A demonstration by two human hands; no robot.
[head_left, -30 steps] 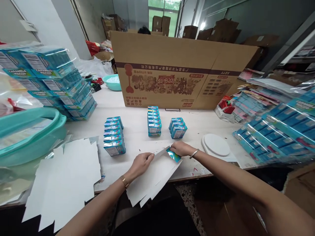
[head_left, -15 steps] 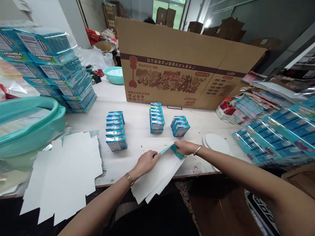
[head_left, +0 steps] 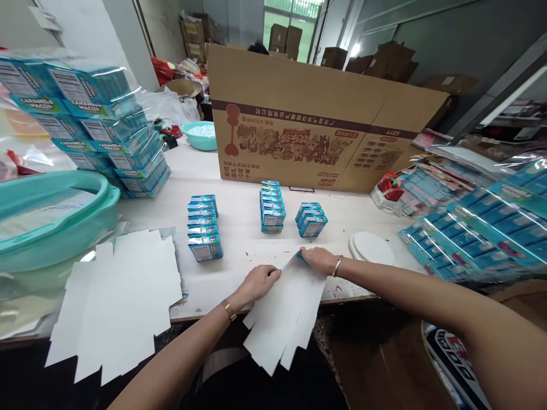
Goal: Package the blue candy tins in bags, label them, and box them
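Note:
Between my hands is a flat cardboard box blank, its white side toward me and a strip of blue print along the far edge. My left hand is closed on its upper left edge. With closed fingers, my right hand grips the upper right corner, where a bit of blue shows. The blank's lower end hangs past the table edge over my lap. Just beyond my hands stand small blue printed boxes in a left row, a middle row and a right group.
More white blanks lie at the left, beside green basins. Wrapped blue boxes rise in a left stack and a right stack. A big carton stands behind; white discs lie right of my hand.
The blank has swung round at its lower end toward the right and hangs more steeply. Less of its blue side shows at my right hand. My view has shifted slightly.

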